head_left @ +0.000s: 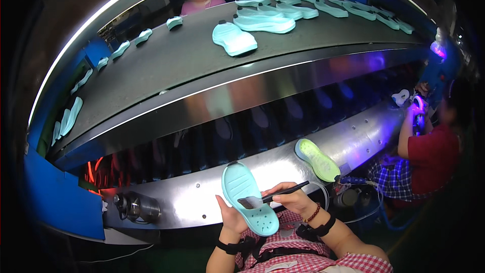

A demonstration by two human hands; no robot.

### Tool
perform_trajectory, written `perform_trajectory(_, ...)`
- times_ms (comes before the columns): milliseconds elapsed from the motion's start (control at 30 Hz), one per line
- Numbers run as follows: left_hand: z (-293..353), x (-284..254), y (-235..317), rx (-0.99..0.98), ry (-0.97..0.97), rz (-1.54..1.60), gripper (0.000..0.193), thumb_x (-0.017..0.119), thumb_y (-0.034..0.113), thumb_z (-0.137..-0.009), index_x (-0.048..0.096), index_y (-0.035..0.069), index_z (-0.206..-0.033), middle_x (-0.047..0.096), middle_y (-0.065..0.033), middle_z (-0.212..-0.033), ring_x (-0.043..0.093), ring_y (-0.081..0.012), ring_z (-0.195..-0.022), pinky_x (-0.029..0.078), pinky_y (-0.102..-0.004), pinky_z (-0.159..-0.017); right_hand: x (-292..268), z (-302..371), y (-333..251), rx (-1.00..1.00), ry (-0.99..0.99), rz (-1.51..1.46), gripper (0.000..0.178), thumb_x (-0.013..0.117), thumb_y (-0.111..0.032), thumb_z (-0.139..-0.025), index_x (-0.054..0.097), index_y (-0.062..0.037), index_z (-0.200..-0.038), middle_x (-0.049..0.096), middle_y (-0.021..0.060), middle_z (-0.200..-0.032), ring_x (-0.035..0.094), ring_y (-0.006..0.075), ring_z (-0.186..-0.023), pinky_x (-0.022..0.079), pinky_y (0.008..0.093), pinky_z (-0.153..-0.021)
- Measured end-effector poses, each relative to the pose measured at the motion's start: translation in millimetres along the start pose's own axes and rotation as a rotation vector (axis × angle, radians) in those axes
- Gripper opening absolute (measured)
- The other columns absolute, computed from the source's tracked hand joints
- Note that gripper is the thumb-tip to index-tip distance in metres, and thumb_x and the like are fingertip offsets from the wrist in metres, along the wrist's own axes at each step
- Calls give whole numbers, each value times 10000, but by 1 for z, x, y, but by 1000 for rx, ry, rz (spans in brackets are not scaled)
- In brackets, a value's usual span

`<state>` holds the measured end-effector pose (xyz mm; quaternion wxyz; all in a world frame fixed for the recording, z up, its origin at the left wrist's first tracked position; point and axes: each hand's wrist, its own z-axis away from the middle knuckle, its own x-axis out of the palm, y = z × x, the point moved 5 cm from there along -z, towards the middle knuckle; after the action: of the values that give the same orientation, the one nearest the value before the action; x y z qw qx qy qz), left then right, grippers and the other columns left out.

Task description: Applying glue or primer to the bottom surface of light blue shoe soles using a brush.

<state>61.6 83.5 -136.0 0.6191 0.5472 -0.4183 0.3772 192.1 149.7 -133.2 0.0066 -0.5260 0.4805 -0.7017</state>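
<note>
My left hand [233, 216] is closed around the side of a light-blue shoe sole [239, 184], which is tilted up in front of my body. Grooves cross its upper part and small holes dot its lower end. A black-handled brush [285, 192] is pinched in my right hand [295, 201]. Its flat bristles [250, 202] rest against the middle of the sole. To the right of my hands, a yellow-green sole [319, 161] with a pale blue rim lies on the metal ledge [187, 192].
Beyond the ledge runs a dark conveyor belt [166, 65] carrying several light-blue soles [235, 39]. A metal canister [144, 208] stands at the ledge's left end. On the right, a co-worker in a red shirt [434, 146] handles a shoe [418, 105] under purple light.
</note>
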Motion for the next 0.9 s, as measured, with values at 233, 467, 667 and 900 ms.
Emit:
perform_trajectory(233,-5,-23,-9,20,237,107,804,165,701,-795,380,88,-1268,475,-144,-1204,473,-322,-1065,374,-457,-914,2,-7,6,41,23,15,212,590,35,-767,582,15,-978,604,156,-998,577,196,-940,447,300,-857)
perform_trajectory(467,-8,-13,-17,20,274,26,738,185,655,-822,399,96,-1254,487,-121,-1192,480,-288,-1059,380,-435,-911,-3,-1,0,22,50,0,204,579,35,-774,583,17,-977,615,143,-970,585,175,-895,462,266,-785)
perform_trajectory(667,-13,-6,-21,45,244,-97,736,156,643,-834,401,83,-1244,499,-120,-1162,488,-275,-1041,392,-416,-899,-6,2,-6,-2,57,9,202,576,34,-777,583,19,-977,618,137,-958,588,174,-887,465,271,-784)
perform_trajectory(900,-21,-5,-13,235,307,-189,706,172,623,-844,357,92,-1272,465,-133,-1196,482,-293,-1053,398,-422,-895,-6,-7,-14,-9,136,54,203,579,15,-771,592,43,-972,622,118,-931,578,156,-861,457,271,-787)
